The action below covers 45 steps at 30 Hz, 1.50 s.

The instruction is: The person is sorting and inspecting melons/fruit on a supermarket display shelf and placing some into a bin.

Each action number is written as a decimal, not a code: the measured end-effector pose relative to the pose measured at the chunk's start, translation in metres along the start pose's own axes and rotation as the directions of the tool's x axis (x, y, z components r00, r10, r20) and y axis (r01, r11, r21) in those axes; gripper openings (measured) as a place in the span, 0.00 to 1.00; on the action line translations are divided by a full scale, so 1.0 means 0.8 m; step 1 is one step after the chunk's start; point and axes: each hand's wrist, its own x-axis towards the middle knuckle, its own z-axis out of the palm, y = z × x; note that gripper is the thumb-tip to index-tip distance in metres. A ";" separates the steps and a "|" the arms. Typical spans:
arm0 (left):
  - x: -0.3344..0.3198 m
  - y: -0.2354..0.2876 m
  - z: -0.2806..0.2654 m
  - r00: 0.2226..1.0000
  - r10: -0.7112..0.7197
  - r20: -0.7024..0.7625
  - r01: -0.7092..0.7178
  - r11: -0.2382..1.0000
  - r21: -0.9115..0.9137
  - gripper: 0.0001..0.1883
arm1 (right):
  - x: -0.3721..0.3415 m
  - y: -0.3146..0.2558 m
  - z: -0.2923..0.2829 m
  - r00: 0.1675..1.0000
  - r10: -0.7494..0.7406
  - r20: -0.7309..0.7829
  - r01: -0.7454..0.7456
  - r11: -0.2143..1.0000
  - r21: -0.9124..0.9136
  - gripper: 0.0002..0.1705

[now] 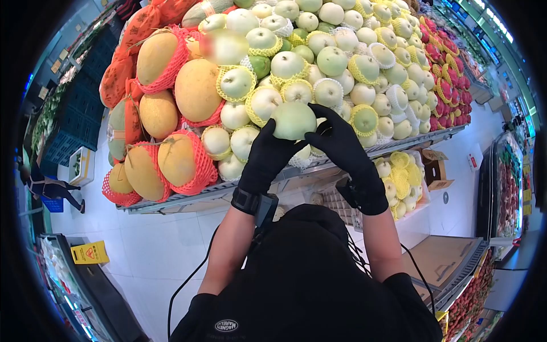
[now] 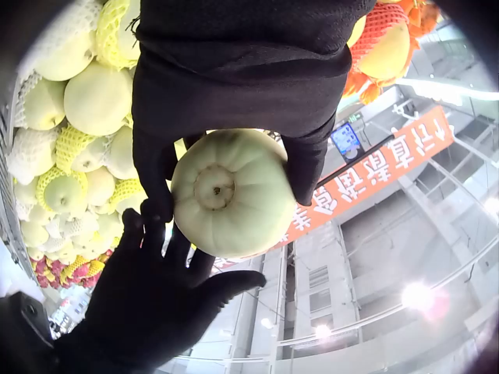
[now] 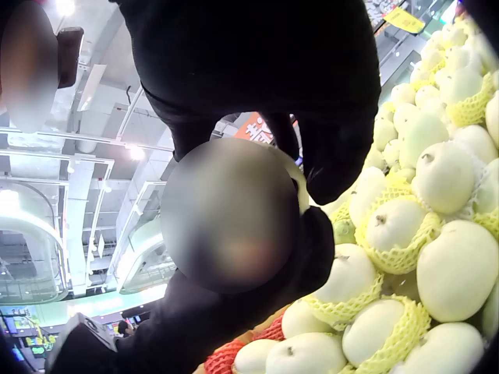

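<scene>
A pale green melon (image 1: 294,121) is held up in front of the fruit display. My black-gloved left hand (image 1: 266,153) grips its left side, thumb and fingers spread around it. In the left wrist view the melon (image 2: 234,193) shows a round ring mark at its end. My right hand (image 1: 341,142), gloved too, is at the melon's right side with its fingertips at the skin. The left wrist view shows this right hand (image 2: 152,300) with fairly straight fingers and its thumb standing off the melon. A blur covers most of the melon (image 3: 234,210) in the right wrist view.
Pale melons (image 1: 336,60), many in yellow foam nets, are piled behind the hands. Larger yellow melons (image 1: 196,91) in red nets lie left, dragon fruit (image 1: 450,74) far right. A crate of netted fruit (image 1: 401,182) stands below the metal shelf edge (image 1: 416,139). A person (image 1: 54,185) is far left.
</scene>
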 end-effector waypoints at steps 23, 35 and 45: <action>0.000 -0.067 0.041 0.989 -0.149 -0.009 0.149 0.987 -0.059 0.40 | -0.043 0.058 -0.033 0.972 -0.181 -0.148 0.178 0.983 -0.033 0.56; 0.011 -0.166 0.057 0.999 0.006 -0.046 0.042 0.324 0.945 0.32 | -0.099 0.148 -0.138 0.991 0.121 0.055 -0.127 0.982 0.141 0.37; 0.016 -0.180 0.062 0.958 -0.175 -0.227 0.166 0.985 -0.057 0.35 | -0.193 0.345 -0.212 0.985 0.121 -0.121 -0.129 0.990 -0.062 0.15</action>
